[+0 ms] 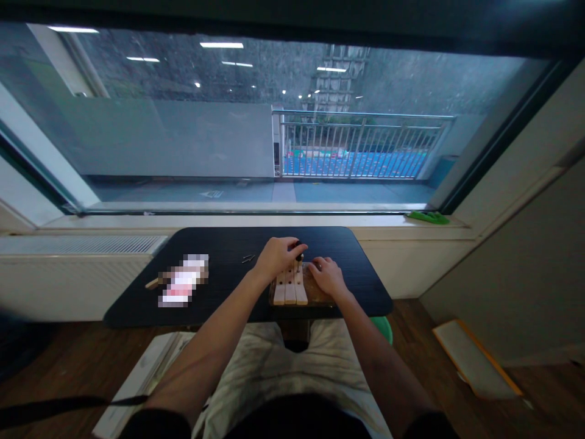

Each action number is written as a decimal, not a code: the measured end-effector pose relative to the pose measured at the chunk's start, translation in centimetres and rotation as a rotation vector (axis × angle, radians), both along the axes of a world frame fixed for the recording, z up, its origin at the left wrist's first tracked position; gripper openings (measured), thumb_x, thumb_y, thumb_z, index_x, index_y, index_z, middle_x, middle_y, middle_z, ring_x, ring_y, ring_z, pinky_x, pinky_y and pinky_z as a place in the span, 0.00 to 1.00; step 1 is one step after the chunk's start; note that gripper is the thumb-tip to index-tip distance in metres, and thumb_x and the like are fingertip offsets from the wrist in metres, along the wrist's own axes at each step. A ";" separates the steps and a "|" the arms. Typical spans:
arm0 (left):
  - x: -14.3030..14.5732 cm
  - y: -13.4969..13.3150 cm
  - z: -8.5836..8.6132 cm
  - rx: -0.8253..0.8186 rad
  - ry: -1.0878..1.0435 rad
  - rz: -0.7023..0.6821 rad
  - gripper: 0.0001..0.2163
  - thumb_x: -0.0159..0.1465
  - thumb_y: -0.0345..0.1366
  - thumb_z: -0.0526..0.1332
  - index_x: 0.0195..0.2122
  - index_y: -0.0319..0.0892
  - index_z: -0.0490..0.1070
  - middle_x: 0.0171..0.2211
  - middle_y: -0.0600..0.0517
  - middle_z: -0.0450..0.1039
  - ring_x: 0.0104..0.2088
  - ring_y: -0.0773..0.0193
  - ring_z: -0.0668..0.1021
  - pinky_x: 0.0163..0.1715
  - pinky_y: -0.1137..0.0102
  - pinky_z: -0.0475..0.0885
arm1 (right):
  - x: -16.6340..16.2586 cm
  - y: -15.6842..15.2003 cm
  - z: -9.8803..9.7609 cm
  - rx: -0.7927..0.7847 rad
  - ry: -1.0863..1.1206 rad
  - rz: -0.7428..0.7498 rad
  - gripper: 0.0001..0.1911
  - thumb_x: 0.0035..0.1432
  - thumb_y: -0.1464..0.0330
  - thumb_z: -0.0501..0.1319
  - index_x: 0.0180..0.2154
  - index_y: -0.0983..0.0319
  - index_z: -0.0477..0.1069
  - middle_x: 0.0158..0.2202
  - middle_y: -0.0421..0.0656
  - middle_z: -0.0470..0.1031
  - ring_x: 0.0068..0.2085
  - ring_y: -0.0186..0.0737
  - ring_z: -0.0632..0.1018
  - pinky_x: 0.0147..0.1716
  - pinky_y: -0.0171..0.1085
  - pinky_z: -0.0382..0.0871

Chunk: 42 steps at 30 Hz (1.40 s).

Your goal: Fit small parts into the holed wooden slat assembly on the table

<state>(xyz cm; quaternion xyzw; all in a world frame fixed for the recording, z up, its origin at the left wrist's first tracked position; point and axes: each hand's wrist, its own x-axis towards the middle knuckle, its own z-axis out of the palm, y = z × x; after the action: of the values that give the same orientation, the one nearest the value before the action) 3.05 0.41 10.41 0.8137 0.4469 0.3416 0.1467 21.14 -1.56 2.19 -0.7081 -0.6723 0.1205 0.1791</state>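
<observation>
My left hand (278,256) is closed around a small black-handled tool (299,250), which stands upright over pale wooden strips with dark holes (289,294). The tool's kind is hard to make out, and its tip is partly hidden. Beneath the strips lies a brown board (315,296) at the table's near edge. My right hand (326,277) rests on the board's right side, fingers bent towards the strips; whether they hold anything small is unclear.
A few thin metal pieces (248,259) lie on the black table (228,292). To the left are a blurred-out item (185,280) and a wooden stick (152,284). Beyond the table are a radiator (82,262) and a window sill with a green cloth-like thing (428,217).
</observation>
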 end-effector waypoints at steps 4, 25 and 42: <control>0.1 -0.2 0.2 -0.011 0.009 -0.011 0.13 0.65 0.44 0.63 0.30 0.42 0.80 0.29 0.50 0.82 0.30 0.60 0.79 0.35 0.70 0.70 | 0.0 0.1 -0.2 0.001 0.000 -0.002 0.18 0.69 0.58 0.54 0.51 0.57 0.75 0.50 0.49 0.75 0.52 0.49 0.75 0.50 0.42 0.65; 0.3 -0.1 -0.6 0.029 -0.031 0.017 0.10 0.66 0.37 0.62 0.33 0.39 0.80 0.32 0.50 0.71 0.33 0.63 0.75 0.38 0.67 0.70 | 0.0 0.0 -0.2 0.007 0.018 -0.004 0.17 0.68 0.58 0.54 0.49 0.57 0.76 0.50 0.49 0.76 0.52 0.48 0.75 0.48 0.41 0.64; 0.3 -0.1 -0.9 -0.003 -0.080 -0.032 0.09 0.66 0.34 0.61 0.34 0.40 0.81 0.31 0.49 0.77 0.33 0.62 0.78 0.39 0.68 0.72 | 0.0 -0.2 -0.4 0.028 0.032 -0.001 0.16 0.68 0.60 0.55 0.50 0.58 0.76 0.50 0.50 0.76 0.51 0.48 0.75 0.49 0.41 0.64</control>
<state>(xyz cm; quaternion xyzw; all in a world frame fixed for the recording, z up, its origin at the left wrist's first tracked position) 3.38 0.29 9.51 0.8063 0.4279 0.3710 0.1711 21.11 -1.76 1.82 -0.7038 -0.6706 0.1225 0.1999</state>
